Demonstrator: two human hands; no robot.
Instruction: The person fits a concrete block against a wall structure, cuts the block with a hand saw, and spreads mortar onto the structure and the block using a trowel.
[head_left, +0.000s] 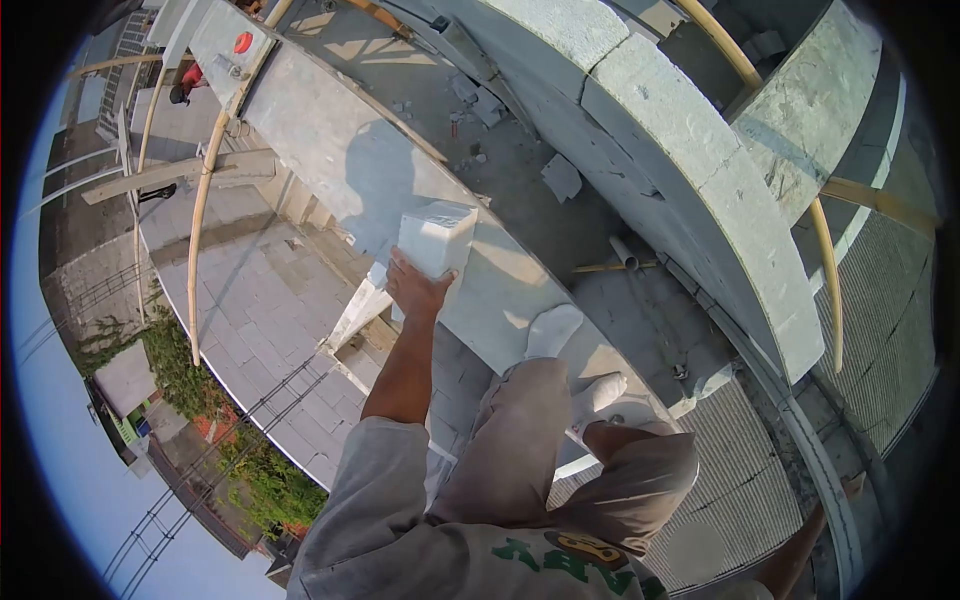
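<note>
You have one pale grey-white block in your left hand, a single red round item farther along the slab, and two white-socked feet, one beside the other. The block is boxy, flat-faced and straight-edged, lying on the slab. Your left hand grips its near side, fingers and thumb spread wide. Your right hand is at the far right; you cannot tell its opening or hold.
</note>
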